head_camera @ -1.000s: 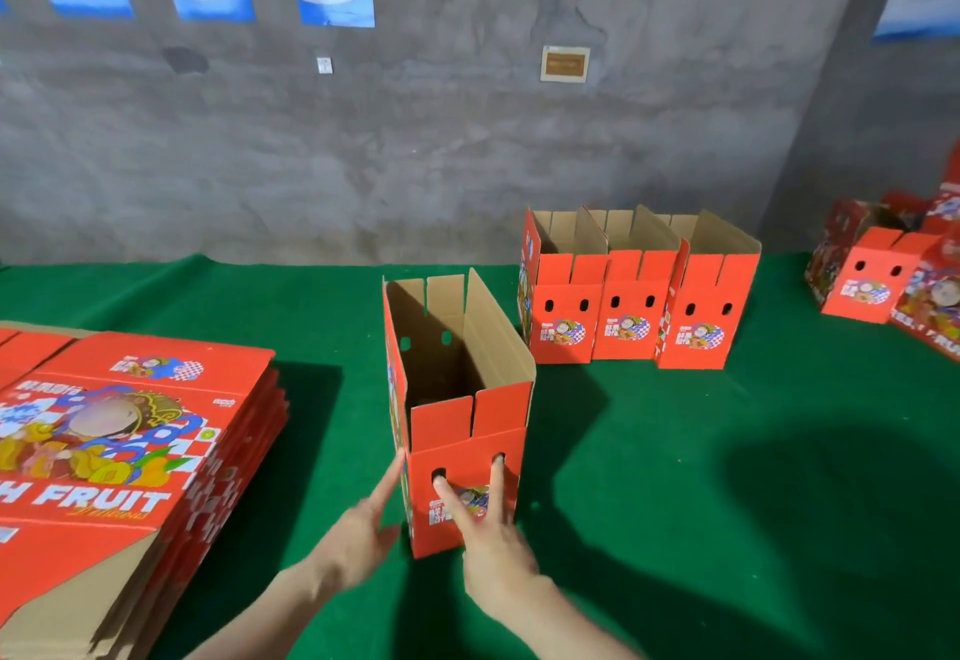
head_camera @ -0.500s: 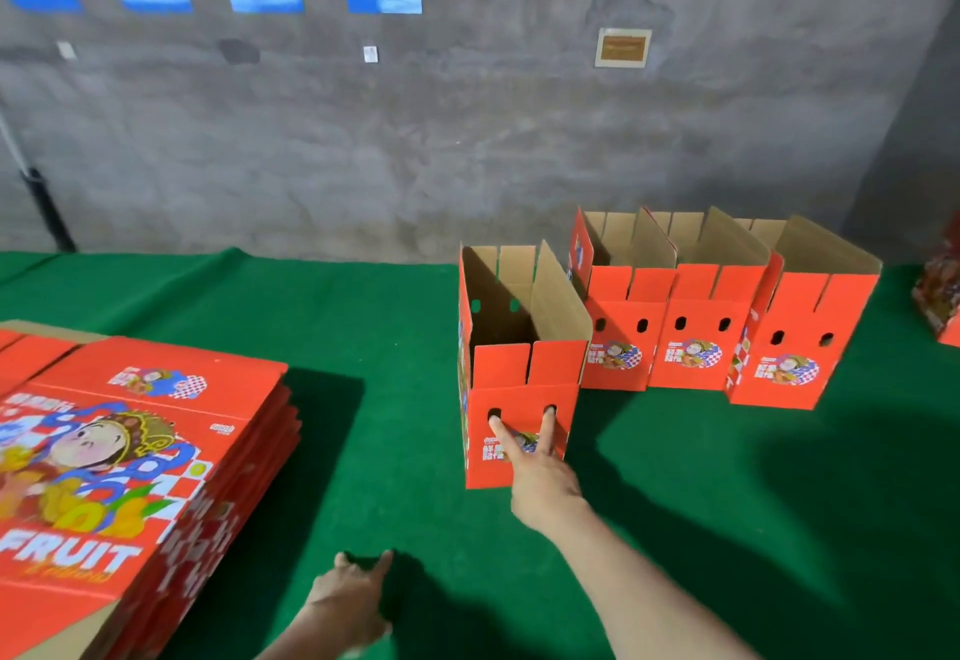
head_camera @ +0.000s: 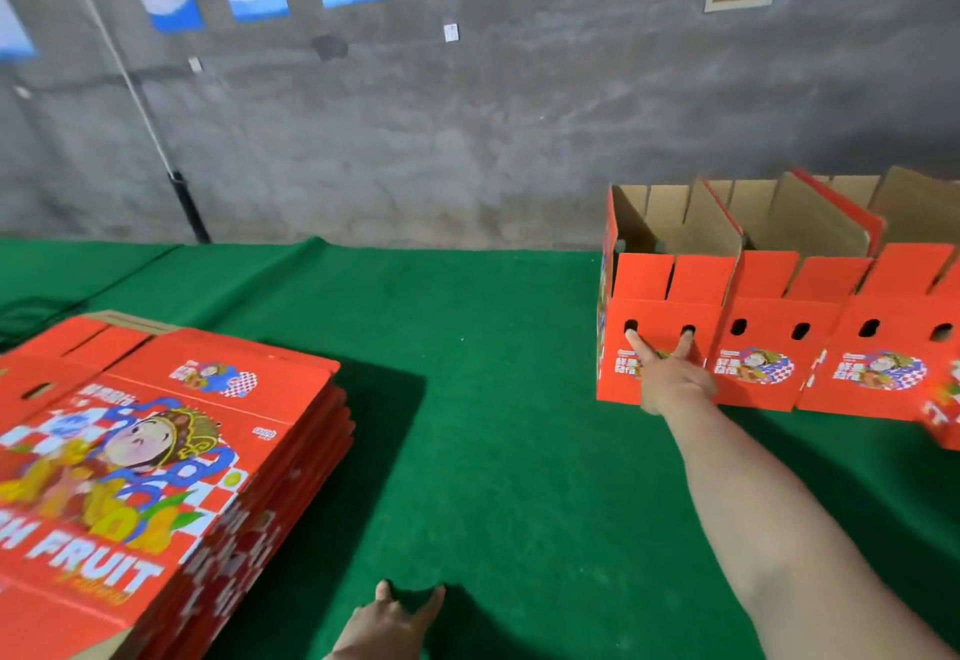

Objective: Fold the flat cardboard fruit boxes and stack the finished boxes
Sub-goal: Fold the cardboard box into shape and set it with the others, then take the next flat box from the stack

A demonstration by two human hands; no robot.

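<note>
Head view, right hand (head_camera: pixel 670 379): arm stretched forward, two fingers (head_camera: pixel 635 342) spread and poked into the two holes in the front of the folded box (head_camera: pixel 660 306); no closed grip.
Folded box: upright, top open, touching the left end of the row of finished boxes (head_camera: pixel 831 342).
Left hand (head_camera: pixel 387 625): flat on the green desk (head_camera: pixel 493 399), fingers spread, empty.
Flat boxes (head_camera: pixel 156 451): stacked at left.
</note>
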